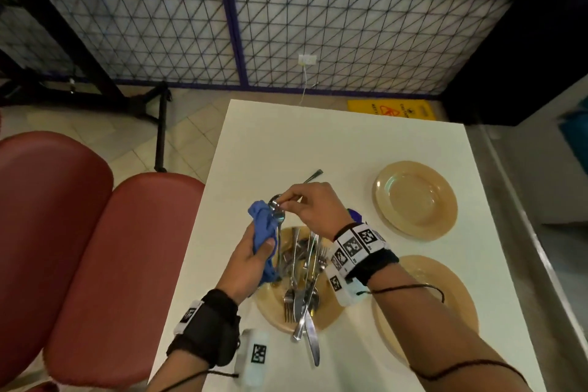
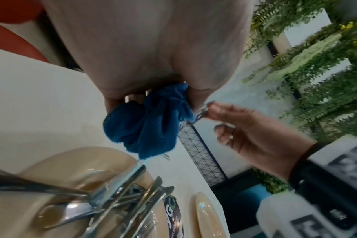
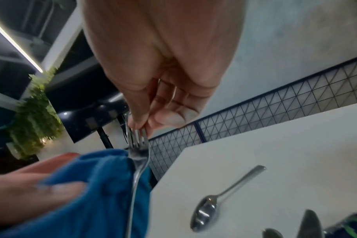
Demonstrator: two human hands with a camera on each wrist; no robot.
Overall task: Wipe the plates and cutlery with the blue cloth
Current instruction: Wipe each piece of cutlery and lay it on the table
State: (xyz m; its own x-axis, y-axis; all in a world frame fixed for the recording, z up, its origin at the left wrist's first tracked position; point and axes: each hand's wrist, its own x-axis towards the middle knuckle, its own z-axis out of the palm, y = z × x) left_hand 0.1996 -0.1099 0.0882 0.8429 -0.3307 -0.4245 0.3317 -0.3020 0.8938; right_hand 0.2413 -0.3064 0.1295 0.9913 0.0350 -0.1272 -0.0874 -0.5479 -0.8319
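My left hand (image 1: 259,250) grips a bunched blue cloth (image 1: 262,232) above the table's left side. The cloth (image 3: 92,185) is wrapped round the handle of a fork (image 3: 137,154). My right hand (image 1: 286,199) pinches that fork by its tines (image 3: 137,136), above the cloth. Under both hands a tan plate (image 1: 270,299) holds a pile of several forks, knives and spoons (image 1: 302,280). One spoon (image 3: 206,214) lies alone on the white table (image 1: 286,143), beyond my right hand. Two more tan plates (image 1: 415,199) (image 1: 445,289) sit to the right, the nearer one partly under my right forearm.
Red padded seats (image 1: 95,264) stand close against the table's left edge. A dark blue packet (image 1: 354,216) lies by my right wrist. A yellow floor sign (image 1: 391,110) and a blue lattice fence (image 1: 318,41) are beyond the far edge.
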